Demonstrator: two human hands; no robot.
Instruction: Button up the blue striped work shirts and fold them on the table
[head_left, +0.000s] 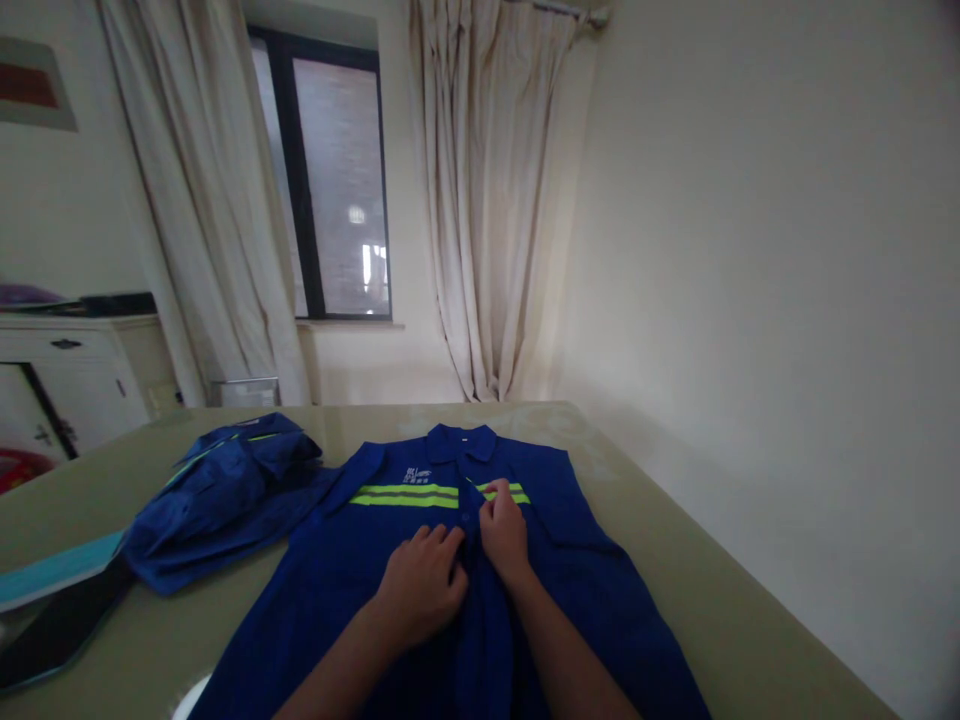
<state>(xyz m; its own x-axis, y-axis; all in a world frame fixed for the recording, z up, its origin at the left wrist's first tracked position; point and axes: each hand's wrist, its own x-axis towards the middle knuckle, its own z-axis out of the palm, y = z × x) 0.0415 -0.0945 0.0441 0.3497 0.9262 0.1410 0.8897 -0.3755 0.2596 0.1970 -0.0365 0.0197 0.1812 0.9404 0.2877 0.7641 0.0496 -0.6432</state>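
Note:
A blue work shirt (pixel 352 570) with yellow-green reflective stripes lies flat, front up, on the table (pixel 720 590), collar pointing away from me. Both my hands rest on its front placket near the chest. My left hand (pixel 421 585) has its fingers curled, pinching the left edge of the placket. My right hand (pixel 504 535) is closed in a pinch on the placket just below the stripe. What the fingertips hold beyond the cloth is hidden.
A second blue garment (pixel 225 495) lies crumpled to the left of the shirt. A teal and black flat thing (pixel 52 600) sits at the table's left edge. A white cabinet (pixel 75 375), curtains and a window (pixel 330 180) stand behind.

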